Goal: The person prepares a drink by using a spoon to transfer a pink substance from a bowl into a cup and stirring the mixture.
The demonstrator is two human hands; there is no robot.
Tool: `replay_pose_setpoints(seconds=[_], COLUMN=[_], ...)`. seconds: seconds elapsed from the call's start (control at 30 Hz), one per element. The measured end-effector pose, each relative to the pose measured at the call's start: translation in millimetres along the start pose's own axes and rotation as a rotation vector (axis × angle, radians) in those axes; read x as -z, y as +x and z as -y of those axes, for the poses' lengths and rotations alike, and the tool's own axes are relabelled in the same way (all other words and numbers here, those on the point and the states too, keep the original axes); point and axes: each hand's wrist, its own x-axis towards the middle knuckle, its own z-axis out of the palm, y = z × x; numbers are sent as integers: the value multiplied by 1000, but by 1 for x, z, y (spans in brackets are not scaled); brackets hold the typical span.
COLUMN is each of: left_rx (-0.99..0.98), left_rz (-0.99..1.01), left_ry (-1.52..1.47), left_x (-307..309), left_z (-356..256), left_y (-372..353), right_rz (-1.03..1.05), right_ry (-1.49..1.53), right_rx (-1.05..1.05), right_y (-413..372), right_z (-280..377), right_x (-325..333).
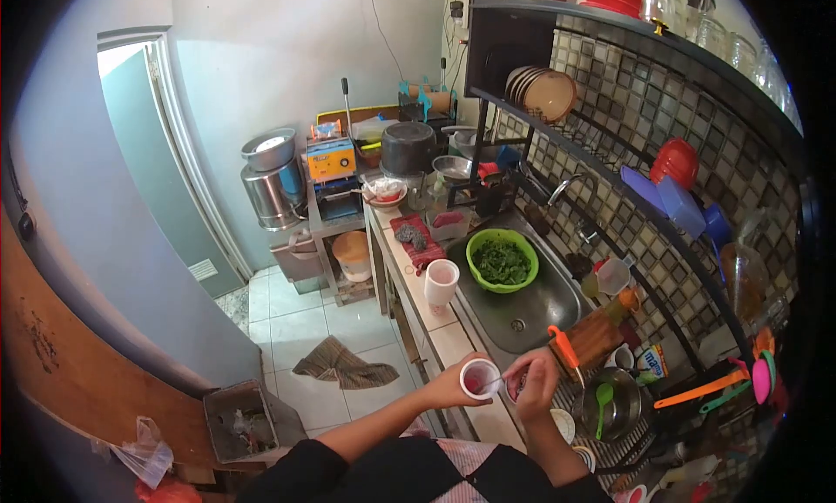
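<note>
My left hand [453, 386] is wrapped round a white cup [479, 397], tilted so that its pinkish inside shows. My right hand [535, 385] is closed on the handle of a thin metal spoon [493, 385], whose other end dips into the cup. Partly hidden behind the right hand is something reddish with a pale rim. A tall stack of white cups [441, 285] stands on the tiled counter just beyond my left hand. In the sink [522, 324] a bright green bowl [478, 276] holds dark leafy greens.
A pot [640, 403] with a green spoon [603, 405] sits right of my right hand. Near it are an orange-handled utensil [566, 351] and a wooden board [585, 343]. A dish rack [601, 150] overhangs the sink. A striped cloth [345, 364] lies on the floor.
</note>
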Motion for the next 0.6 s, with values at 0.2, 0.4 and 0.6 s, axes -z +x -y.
replay_pose_setpoints(seconds=[0.2, 0.4, 0.6], left_rx=[12, -49, -130], left_rz=[175, 163, -62], left_ry=[-26, 40, 123], left_x=[2, -16, -9], left_z=[16, 10, -7], left_y=[-1, 8, 26], right_rz=[-43, -231, -345], right_ry=[24, -22, -6], right_rx=[83, 86, 253], right_y=[5, -3, -17], right_z=[8, 2, -6], right_x=[15, 29, 41])
